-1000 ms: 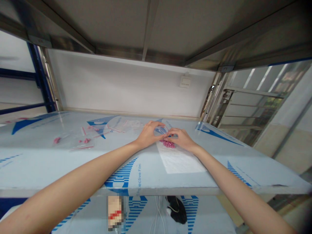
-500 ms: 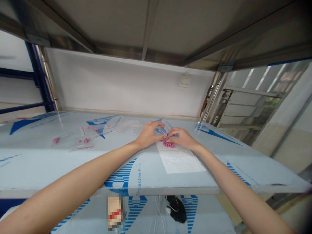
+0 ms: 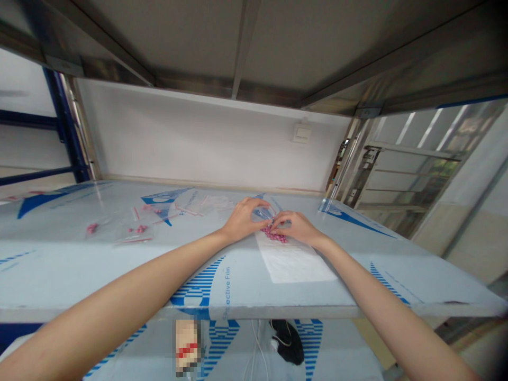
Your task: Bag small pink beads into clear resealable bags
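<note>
My left hand curls its thumb and fingers around a small clear zip bag. Close beside it, my right hand has its fingertips pinched together at the bag's near edge. Whatever sits between those fingertips is too small and covered to make out. Just below both hands, a cluster of pink beads lies on the upper part of a white paper sheet. My fingers partly cover the beads and the bag.
Film-covered shelf carries more clear bags at left, including one bag with pink beads and another pink clump. Flat zip bags lie farther back. A metal shelf hangs overhead. Below the front edge are a black item and white cables.
The right hand's fingertips have shifted slightly at the bag and beads. The bead cluster looks a little more spread to the right. My left hand stays in place.
</note>
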`<act>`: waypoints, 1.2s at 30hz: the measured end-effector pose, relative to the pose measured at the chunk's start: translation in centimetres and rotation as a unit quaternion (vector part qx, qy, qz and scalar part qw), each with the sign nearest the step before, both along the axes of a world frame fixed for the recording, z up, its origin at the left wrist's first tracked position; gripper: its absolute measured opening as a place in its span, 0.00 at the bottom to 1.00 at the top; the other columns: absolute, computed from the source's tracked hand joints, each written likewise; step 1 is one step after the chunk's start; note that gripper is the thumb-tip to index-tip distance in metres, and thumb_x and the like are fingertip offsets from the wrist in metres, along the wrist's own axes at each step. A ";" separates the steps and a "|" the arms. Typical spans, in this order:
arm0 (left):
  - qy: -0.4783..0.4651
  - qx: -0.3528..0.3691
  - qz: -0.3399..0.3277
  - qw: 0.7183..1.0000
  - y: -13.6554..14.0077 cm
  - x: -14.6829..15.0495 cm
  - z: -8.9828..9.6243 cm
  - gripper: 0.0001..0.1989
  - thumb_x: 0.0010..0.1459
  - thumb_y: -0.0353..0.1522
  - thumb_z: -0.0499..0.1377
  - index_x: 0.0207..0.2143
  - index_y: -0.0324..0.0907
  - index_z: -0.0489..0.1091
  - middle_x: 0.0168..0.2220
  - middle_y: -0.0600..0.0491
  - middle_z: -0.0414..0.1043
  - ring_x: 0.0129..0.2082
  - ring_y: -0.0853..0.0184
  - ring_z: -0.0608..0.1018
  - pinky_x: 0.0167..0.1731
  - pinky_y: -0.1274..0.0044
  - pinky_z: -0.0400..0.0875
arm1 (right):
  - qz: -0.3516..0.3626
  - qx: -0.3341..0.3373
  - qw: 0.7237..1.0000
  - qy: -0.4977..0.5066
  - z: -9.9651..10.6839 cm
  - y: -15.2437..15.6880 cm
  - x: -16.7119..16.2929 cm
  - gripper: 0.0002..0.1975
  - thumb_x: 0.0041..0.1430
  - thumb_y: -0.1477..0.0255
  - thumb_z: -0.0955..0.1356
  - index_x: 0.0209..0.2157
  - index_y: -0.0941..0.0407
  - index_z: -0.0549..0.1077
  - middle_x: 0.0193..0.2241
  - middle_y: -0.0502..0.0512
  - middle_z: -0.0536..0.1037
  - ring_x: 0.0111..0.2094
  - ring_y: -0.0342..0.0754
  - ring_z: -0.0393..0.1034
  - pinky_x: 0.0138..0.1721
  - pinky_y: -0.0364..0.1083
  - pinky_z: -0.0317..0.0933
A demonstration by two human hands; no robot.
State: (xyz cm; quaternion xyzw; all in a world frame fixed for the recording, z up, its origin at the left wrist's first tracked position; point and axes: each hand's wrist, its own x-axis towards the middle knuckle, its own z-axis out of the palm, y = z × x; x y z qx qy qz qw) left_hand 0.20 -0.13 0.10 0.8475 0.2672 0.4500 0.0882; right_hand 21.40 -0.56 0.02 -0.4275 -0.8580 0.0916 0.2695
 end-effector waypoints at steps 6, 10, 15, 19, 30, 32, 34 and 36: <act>0.000 -0.008 -0.002 1.000 -0.1 -0.1 0.0 0.18 0.50 0.35 0.62 0.45 0.43 0.68 0.46 0.51 0.71 0.49 0.62 0.69 0.51 0.69 0.61 | 0.027 -0.016 0.998 0.046 0.2 0.0 -0.2 0.08 0.51 0.63 0.70 0.29 0.53 0.78 0.32 0.52 0.77 0.36 0.46 0.70 0.44 0.46 0.60; -0.008 -0.008 0.000 1.000 -0.1 -0.1 0.2 0.18 0.51 0.37 0.62 0.45 0.42 0.68 0.46 0.51 0.71 0.48 0.62 0.69 0.50 0.69 0.62 | 0.025 -0.008 0.988 0.153 1.5 -0.8 -0.6 0.10 0.50 0.62 0.70 0.29 0.54 0.76 0.33 0.53 0.76 0.38 0.47 0.69 0.44 0.46 0.60; -0.014 0.005 -0.006 1.000 -0.2 -0.1 0.3 0.16 0.52 0.36 0.61 0.43 0.42 0.69 0.43 0.51 0.72 0.45 0.63 0.70 0.49 0.70 0.62 | 0.013 -0.026 0.973 0.229 2.3 -1.4 -0.4 0.12 0.50 0.60 0.70 0.27 0.55 0.75 0.33 0.54 0.75 0.37 0.47 0.68 0.42 0.45 0.60; -0.004 0.000 -0.008 1.000 -0.2 -0.1 0.3 0.17 0.53 0.37 0.61 0.45 0.42 0.68 0.43 0.51 0.72 0.45 0.63 0.70 0.48 0.70 0.62 | 0.005 -0.019 0.960 0.280 2.1 -1.2 -0.3 0.13 0.47 0.59 0.71 0.26 0.55 0.74 0.34 0.55 0.74 0.37 0.47 0.67 0.41 0.45 0.60; 0.071 0.020 0.031 0.997 -1.0 0.4 0.1 0.21 0.50 0.44 0.62 0.45 0.44 0.67 0.43 0.52 0.71 0.47 0.59 0.68 0.52 0.66 0.54 | 0.019 0.046 0.980 0.191 1.9 -1.1 -1.2 0.12 0.49 0.59 0.70 0.28 0.53 0.78 0.33 0.54 0.74 0.37 0.47 0.66 0.35 0.45 0.56; 0.075 0.023 0.032 0.996 -1.0 0.4 0.0 0.22 0.50 0.45 0.61 0.45 0.44 0.67 0.43 0.52 0.71 0.47 0.59 0.68 0.51 0.66 0.54 | 0.027 0.042 0.983 0.174 1.9 -1.2 -1.3 0.12 0.50 0.59 0.69 0.30 0.52 0.78 0.34 0.54 0.74 0.37 0.47 0.66 0.36 0.46 0.56; 0.080 0.025 0.032 0.996 -0.9 0.4 0.0 0.23 0.50 0.46 0.61 0.44 0.44 0.67 0.43 0.52 0.71 0.47 0.60 0.68 0.52 0.66 0.54 | 0.030 0.026 0.986 0.163 2.0 -1.4 -1.3 0.13 0.52 0.59 0.69 0.33 0.52 0.79 0.34 0.54 0.74 0.37 0.47 0.66 0.36 0.46 0.57; 0.084 0.028 0.033 0.996 -0.9 0.4 0.0 0.23 0.50 0.48 0.60 0.44 0.44 0.67 0.43 0.52 0.71 0.47 0.60 0.68 0.52 0.66 0.53 | 0.034 0.006 0.986 0.164 2.1 -1.6 -1.3 0.14 0.53 0.58 0.68 0.35 0.53 0.78 0.34 0.54 0.74 0.36 0.47 0.66 0.36 0.45 0.58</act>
